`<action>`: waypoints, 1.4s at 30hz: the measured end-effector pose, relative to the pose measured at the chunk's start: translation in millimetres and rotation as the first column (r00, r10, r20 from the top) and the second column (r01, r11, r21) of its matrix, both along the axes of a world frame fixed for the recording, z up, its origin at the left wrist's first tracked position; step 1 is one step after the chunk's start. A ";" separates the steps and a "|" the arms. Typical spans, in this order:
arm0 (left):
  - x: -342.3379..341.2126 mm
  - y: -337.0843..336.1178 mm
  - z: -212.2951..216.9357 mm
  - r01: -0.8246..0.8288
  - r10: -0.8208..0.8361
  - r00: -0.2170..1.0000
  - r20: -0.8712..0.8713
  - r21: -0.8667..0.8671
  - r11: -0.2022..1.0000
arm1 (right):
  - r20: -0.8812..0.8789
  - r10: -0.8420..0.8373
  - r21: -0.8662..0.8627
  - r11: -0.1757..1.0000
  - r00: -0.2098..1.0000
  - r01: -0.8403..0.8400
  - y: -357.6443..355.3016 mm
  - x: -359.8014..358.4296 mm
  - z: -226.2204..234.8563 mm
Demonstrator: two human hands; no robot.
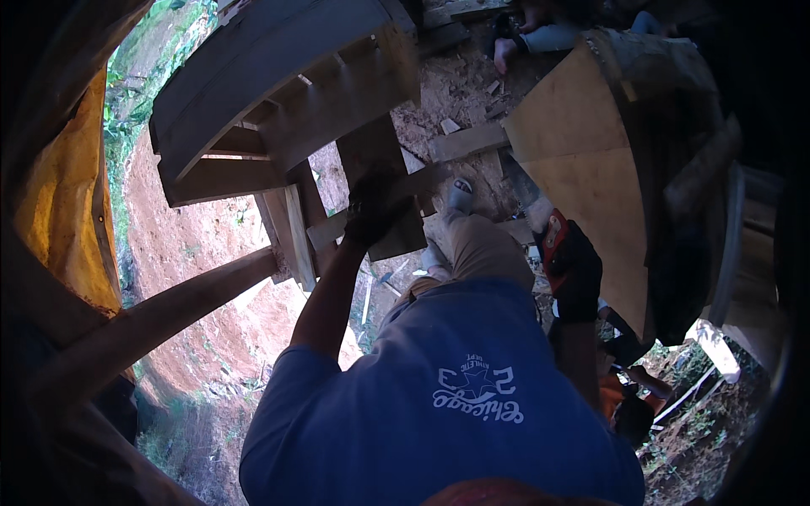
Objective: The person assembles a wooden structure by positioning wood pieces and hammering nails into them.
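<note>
Left hand [371,207] in a dark glove grips the weathered grey plank [384,181]; right hand [574,270] clasps a hand saw [536,211].

- Bare reddish dirt ground [211,244], left and centre of the frame.
- Wood offcuts [450,126] and a short plank [468,142] lying on it, upper centre.

I saw daylight fall on the red soil [202,244] at left, while the blue shirt [447,405] sat in dull shade. The rim went black, straight boards bowed (fisheye), and dark corners lost detail.
</note>
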State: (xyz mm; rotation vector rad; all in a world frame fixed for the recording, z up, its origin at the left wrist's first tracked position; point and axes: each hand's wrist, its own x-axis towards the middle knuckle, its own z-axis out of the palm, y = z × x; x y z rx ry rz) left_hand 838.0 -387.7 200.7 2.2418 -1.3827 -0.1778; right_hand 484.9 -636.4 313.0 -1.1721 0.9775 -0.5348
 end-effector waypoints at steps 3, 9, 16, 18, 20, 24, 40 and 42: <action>4.0 -13.4 -43.7 -0.051 0.017 0.984 0.177 0.187 0.981 | -0.228 0.110 -0.457 0.865 0.967 -0.206 21.3 13.2 12.0; -10.1 -64.2 -44.9 -0.470 0.449 0.883 0.137 0.248 0.847 | -0.430 0.148 -0.329 0.893 0.891 -0.307 73.4 64.7 78.4; -15.4 -67.6 -48.5 -0.558 0.552 0.827 0.105 0.271 0.785 | -0.302 0.237 -0.560 0.740 0.923 -0.374 116.4 93.3 12.9; -15.7 -72.0 -34.0 -0.574 0.585 0.808 0.067 0.308 0.758 | -0.320 0.222 -0.502 0.784 0.921 -0.364 122.1 93.0 4.8; -16.9 -70.9 -38.1 -0.581 0.582 0.809 0.079 0.259 0.772 | -0.315 0.215 -0.525 0.772 0.924 -0.359 126.8 90.2 -1.3; -8.6 -74.0 -49.7 -0.561 0.575 0.813 0.089 0.385 0.733 | -0.323 0.234 -0.530 0.758 0.917 -0.381 125.9 86.1 -3.7; -3.4 -77.2 -51.7 -0.540 0.551 0.830 0.080 0.362 0.760 | -0.425 0.199 -0.424 0.818 0.883 -0.389 110.1 95.4 45.4; -3.0 -78.7 -47.1 -0.521 0.528 0.844 0.090 0.363 0.772 | -0.408 0.210 -0.409 0.828 0.889 -0.383 109.7 104.9 40.8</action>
